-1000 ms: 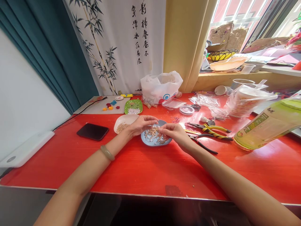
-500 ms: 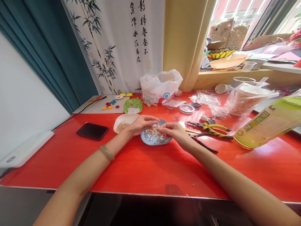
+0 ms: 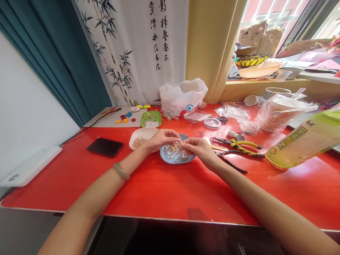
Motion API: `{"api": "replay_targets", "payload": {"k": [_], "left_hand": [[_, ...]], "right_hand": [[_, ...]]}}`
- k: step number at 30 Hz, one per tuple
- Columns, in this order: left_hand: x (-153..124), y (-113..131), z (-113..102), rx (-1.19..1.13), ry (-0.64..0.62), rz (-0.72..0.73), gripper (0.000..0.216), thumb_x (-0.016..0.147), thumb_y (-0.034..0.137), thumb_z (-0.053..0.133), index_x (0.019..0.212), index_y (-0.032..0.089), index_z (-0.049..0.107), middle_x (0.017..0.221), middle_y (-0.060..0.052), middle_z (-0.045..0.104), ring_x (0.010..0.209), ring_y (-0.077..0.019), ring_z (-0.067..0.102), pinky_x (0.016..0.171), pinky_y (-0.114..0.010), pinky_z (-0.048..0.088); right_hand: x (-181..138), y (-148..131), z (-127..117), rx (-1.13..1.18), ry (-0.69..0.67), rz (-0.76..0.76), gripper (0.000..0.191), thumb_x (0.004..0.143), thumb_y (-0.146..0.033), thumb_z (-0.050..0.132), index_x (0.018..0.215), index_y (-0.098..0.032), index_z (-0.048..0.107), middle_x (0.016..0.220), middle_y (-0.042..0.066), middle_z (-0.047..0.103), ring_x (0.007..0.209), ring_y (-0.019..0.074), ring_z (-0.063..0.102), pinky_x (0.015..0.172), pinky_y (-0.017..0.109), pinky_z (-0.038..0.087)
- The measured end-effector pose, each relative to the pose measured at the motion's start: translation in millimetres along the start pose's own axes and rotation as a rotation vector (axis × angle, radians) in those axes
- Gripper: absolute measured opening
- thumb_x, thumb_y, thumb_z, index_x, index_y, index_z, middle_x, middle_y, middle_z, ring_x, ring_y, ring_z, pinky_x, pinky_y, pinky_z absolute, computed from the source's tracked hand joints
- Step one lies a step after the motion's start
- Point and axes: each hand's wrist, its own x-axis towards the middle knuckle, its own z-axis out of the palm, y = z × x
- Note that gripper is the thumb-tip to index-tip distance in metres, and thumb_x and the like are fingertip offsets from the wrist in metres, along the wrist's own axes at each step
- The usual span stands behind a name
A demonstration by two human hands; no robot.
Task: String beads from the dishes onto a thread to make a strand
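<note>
Both my hands meet above a blue plate (image 3: pixel 174 161) of small gold and clear beads (image 3: pixel 172 151). My left hand (image 3: pixel 165 137) is closed in a pinch, its fingertips pointing right. Facing it, my right hand (image 3: pixel 197 147) also pinches, thumb against forefinger. Something tiny and pale shows between the fingertips, too small to name. Just left of the plate, partly behind my left wrist, stands a white bowl (image 3: pixel 134 135) with gold beads in it.
A phone (image 3: pixel 105 147) lies to the left. Yellow-black pliers (image 3: pixel 245 148) and a second pair (image 3: pixel 231 163) lie right of the plate. A large tilted bottle (image 3: pixel 294 145) is at far right. Behind are a green tray (image 3: pixel 158 118) with beads and a white plastic bag (image 3: pixel 183 95).
My fingertips have shifted slightly and come closer together over the plate. The whole view has moved a little, so the things on the table appear slightly further right.
</note>
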Motion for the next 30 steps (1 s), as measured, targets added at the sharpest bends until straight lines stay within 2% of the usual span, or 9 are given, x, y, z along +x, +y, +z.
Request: {"api": "replay_targets", "payload": {"k": [12, 16, 18, 21, 24, 26, 30], "left_hand": [[1.7, -1.2, -1.2, 0.039, 0.004, 0.021, 0.018, 0.059, 0.024, 0.067, 0.071, 0.011, 0.061, 0.066, -0.001, 0.057, 0.058, -0.0066, 0.05, 0.057, -0.021, 0.04], [-1.1, 5.7, -0.8, 0.113, -0.02, 0.047, 0.022, 0.06, 0.026, 0.066, 0.077, 0.013, 0.061, 0.071, -0.002, 0.06, 0.063, -0.0082, 0.053, 0.06, -0.022, 0.042], [-3.4, 10.4, 1.5, 0.199, -0.057, 0.07, 0.025, 0.062, 0.028, 0.064, 0.082, 0.014, 0.062, 0.076, -0.004, 0.062, 0.068, -0.0106, 0.055, 0.065, -0.025, 0.044], [-6.8, 16.2, 7.2, 0.393, -0.039, 0.196, 0.024, 0.064, 0.03, 0.063, 0.082, 0.014, 0.064, 0.081, -0.006, 0.064, 0.073, -0.0128, 0.056, 0.068, -0.027, 0.044], [-8.6, 18.3, 12.7, 0.625, 0.013, 0.375, 0.018, 0.067, 0.028, 0.061, 0.079, 0.015, 0.065, 0.078, -0.006, 0.064, 0.072, -0.0131, 0.056, 0.066, -0.026, 0.044], [-8.6, 17.9, 15.5, 0.808, -0.008, 0.474, 0.014, 0.07, 0.025, 0.058, 0.078, 0.017, 0.066, 0.074, -0.005, 0.064, 0.07, -0.0129, 0.055, 0.064, -0.026, 0.043], [-7.3, 15.3, 19.2, 1.052, -0.032, 0.578, 0.015, 0.074, 0.022, 0.053, 0.077, 0.017, 0.066, 0.07, -0.005, 0.065, 0.067, -0.0132, 0.053, 0.06, -0.025, 0.041]], "right_hand": [[-1.7, -5.3, -1.6, -0.011, -0.015, 0.02, 0.019, 0.064, -0.031, 0.063, 0.065, -0.012, 0.062, 0.055, -0.001, 0.056, 0.05, 0.0063, 0.046, 0.05, 0.021, 0.036], [-2.3, -9.4, -5.0, -0.033, -0.027, 0.04, 0.018, 0.064, -0.028, 0.062, 0.07, -0.011, 0.063, 0.062, 0.001, 0.059, 0.053, 0.0062, 0.047, 0.053, 0.021, 0.037], [-1.9, -9.9, -7.1, -0.049, -0.032, 0.037, 0.018, 0.064, -0.028, 0.062, 0.07, -0.012, 0.063, 0.064, 0.001, 0.06, 0.053, 0.0061, 0.047, 0.052, 0.021, 0.037], [-0.6, -9.6, -10.1, -0.082, -0.043, 0.027, 0.017, 0.064, -0.028, 0.062, 0.066, -0.012, 0.063, 0.061, 0.001, 0.06, 0.05, 0.0057, 0.046, 0.049, 0.02, 0.036], [0.3, -10.2, -12.3, -0.096, -0.074, 0.042, 0.016, 0.064, -0.028, 0.061, 0.063, -0.011, 0.062, 0.056, 0.0, 0.058, 0.049, 0.0056, 0.046, 0.049, 0.02, 0.035], [0.3, -11.7, -13.5, -0.115, -0.092, 0.065, 0.016, 0.064, -0.027, 0.061, 0.062, -0.011, 0.062, 0.052, -0.001, 0.056, 0.048, 0.0057, 0.046, 0.049, 0.02, 0.036], [-0.7, -15.4, -15.4, -0.173, -0.095, 0.117, 0.015, 0.063, -0.026, 0.061, 0.061, -0.011, 0.062, 0.05, -0.002, 0.055, 0.047, 0.0058, 0.046, 0.048, 0.02, 0.036]]}}
